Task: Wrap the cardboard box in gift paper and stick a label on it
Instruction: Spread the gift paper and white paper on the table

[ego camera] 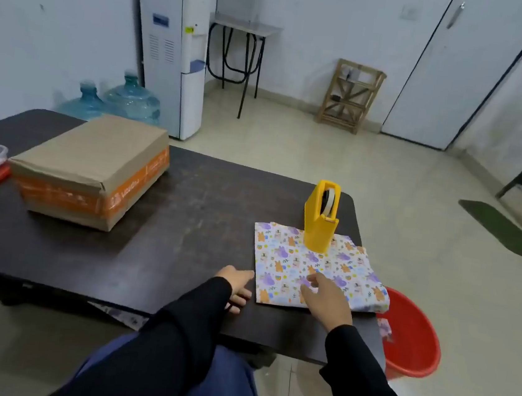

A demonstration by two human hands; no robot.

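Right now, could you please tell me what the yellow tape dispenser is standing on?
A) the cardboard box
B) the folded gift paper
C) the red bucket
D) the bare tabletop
B: the yellow tape dispenser stands upright on the far part of the folded gift paper, while the cardboard box lies well apart to the left.

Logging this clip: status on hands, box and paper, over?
Both open: left hand beside folded gift paper, right hand over it. Cardboard box unwrapped, far left. Yellow tape dispenser stands on the paper.
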